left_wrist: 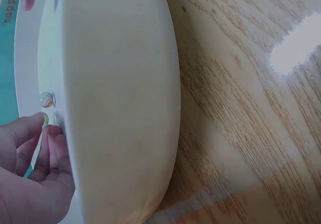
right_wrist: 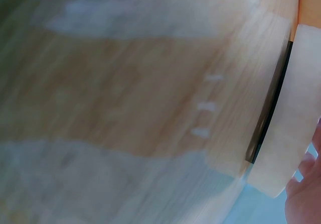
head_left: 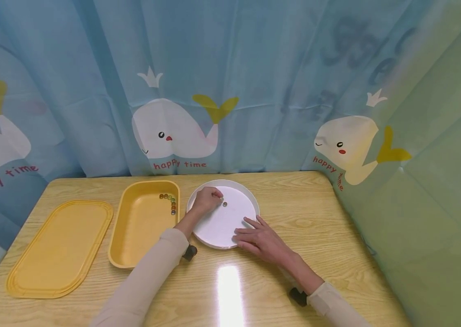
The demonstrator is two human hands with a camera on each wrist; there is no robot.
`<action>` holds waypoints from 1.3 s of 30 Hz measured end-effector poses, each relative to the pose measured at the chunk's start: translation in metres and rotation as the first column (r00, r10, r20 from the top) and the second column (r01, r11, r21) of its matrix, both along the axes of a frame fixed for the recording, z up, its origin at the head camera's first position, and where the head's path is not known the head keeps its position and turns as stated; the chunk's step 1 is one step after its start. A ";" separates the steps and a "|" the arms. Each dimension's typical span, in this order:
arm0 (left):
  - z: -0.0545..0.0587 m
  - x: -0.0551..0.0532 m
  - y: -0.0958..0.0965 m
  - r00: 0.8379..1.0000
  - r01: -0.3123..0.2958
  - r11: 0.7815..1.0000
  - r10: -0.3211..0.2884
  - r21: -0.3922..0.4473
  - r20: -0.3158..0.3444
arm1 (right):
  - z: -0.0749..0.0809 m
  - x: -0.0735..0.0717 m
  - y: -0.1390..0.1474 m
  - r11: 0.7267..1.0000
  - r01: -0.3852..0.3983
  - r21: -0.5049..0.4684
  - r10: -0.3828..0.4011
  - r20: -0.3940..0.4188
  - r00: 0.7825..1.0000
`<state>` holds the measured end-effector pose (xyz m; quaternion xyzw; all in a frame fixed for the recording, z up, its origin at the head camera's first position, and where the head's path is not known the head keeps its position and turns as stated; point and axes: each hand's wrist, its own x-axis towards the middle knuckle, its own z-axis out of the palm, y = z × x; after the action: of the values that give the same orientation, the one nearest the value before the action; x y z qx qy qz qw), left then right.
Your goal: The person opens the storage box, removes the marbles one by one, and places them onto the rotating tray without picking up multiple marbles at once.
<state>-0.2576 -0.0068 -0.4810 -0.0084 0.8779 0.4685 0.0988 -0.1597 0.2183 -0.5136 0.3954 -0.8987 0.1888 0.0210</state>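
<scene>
A shallow round white tray lies on the table, its side wall filling the middle of the left wrist view. Over its floor my left hand pinches a small glass marble with a yellow-green tint between thumb and fingertip. Close beside those fingertips, another marble with an orange and white swirl sits on the tray. My right hand rests at the tray's near right rim with its fingers spread; only part of that hand shows in the right wrist view.
Left of the round tray stands a deep yellow bin, with several marbles lined along its far right corner. A yellow lid lies flat farther left. Curtains with whale prints hang behind the wooden table.
</scene>
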 end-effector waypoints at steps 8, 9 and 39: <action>0.000 0.000 0.001 1.000 0.015 0.999 -0.016 -0.048 -0.025 | 0.000 0.000 0.000 1.000 -0.002 0.010 0.002 -0.006 1.000; -0.001 0.000 0.001 0.999 0.017 0.999 -0.019 -0.048 -0.027 | 0.000 0.000 0.001 1.000 -0.001 0.012 0.001 -0.004 1.000; -0.005 -0.003 0.002 0.997 0.046 0.995 -0.052 -0.091 -0.059 | 0.001 0.000 -0.001 0.998 0.001 0.057 0.001 -0.038 0.999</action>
<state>-0.2603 -0.0052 -0.4856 0.0232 0.9007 0.4259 0.0827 -0.1593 0.2176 -0.5123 0.3993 -0.9031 0.1554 0.0267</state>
